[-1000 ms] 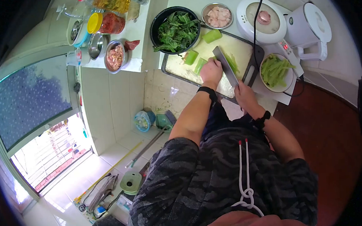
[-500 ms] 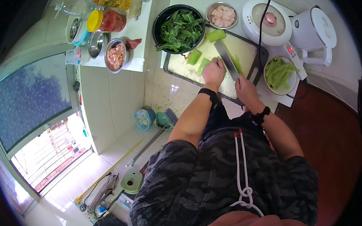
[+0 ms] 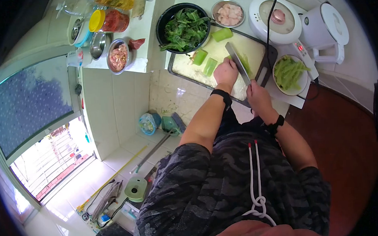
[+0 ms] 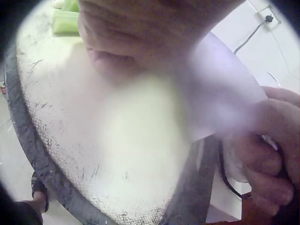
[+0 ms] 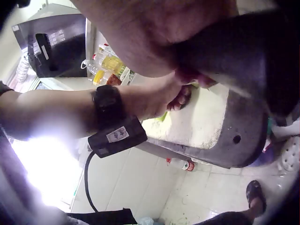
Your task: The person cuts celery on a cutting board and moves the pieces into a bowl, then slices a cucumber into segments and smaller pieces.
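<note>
In the head view my right hand [image 3: 258, 96] grips the handle end of a broad cleaver [image 3: 238, 63]. Its blade stands on edge over the cutting board [image 3: 187, 68], with thin green slices [image 3: 246, 65] along its right side. My left hand [image 3: 226, 72] lies on the board against the blade's left side, fingers bent under in the left wrist view; what is beneath them is hidden. Left of that hand lies a peeled green stem chunk [image 3: 210, 67]. Another chunk [image 3: 200, 57] is farther left, and a longer one [image 3: 222, 34] is near the board's far edge.
A black pot of leafy greens [image 3: 181, 29] stands behind the board, beside a bowl of pale meat pieces [image 3: 228, 14]. To the right are a plate of green slices [image 3: 289, 75], a white cooker [image 3: 273, 23], a kettle [image 3: 324, 27] and a hanging black cord [image 3: 270, 30].
My left hand has shifted slightly right, away from the nearest green chunk, which now shows apart from it. The right hand still holds the cleaver in nearly the same place.
</note>
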Demonstrator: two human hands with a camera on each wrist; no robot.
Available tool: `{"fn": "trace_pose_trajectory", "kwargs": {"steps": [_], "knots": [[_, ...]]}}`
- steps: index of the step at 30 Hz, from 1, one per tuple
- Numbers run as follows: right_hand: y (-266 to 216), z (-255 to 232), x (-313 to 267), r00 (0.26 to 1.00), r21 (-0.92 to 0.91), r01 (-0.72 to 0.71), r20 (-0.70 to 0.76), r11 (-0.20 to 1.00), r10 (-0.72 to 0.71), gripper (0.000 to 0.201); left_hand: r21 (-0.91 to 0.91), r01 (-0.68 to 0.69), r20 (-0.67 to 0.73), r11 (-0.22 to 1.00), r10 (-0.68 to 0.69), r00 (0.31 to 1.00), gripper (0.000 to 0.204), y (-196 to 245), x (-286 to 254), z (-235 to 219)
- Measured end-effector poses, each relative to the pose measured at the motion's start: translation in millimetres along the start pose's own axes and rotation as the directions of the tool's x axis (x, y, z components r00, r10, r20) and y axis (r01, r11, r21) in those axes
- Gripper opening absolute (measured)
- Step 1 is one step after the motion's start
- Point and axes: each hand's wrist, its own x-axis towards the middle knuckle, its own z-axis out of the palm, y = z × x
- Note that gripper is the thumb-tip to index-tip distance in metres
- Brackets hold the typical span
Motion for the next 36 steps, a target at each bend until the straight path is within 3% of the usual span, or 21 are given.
{"fn": "trace_pose_trajectory", "kwargs": {"steps": [5,12,18,23,30,32,36], "knots": [[-5,-3,0,0.996,-0.033,-0.022,0.082,0.999,0.025,0.016,0.003,-0.001,0.032,1.000,0.001,0.999,0.031,-1,2,1],[-10,6,15,1.000,-0.025,0.003,0.012,1.000,-0.003,0.017,0.034,-0.042,0.048,0.999,0.041,0.998,0.028,-3,4,0],[-7,0,-1,0.995,-0.072,0.001,0.101,0.997,0.006,0.018,0.031,-0.057,0.046,0.998,0.056,0.997,0.027,-3,3,0],[-3,8,10,0.997,-0.035,0.066,0.034,0.997,-0.065,0.018,0.065,-0.113,0.021,0.991,0.112,0.993,0.027,-8,2,5],[-4,2,2,0.994,-0.060,-0.010,0.111,0.998,0.016,0.018,0.051,-0.067,0.058,0.996,0.064,0.996,0.027,-4,4,3],[4,15,13,0.998,-0.014,0.053,0.037,0.999,-0.052,0.016,0.068,-0.068,0.070,0.995,0.063,0.996,0.027,-6,2,3],[-7,3,12,0.999,-0.032,0.026,0.045,0.999,-0.024,0.016,0.060,-0.068,0.076,0.996,0.064,0.995,0.028,-3,3,2]]}}
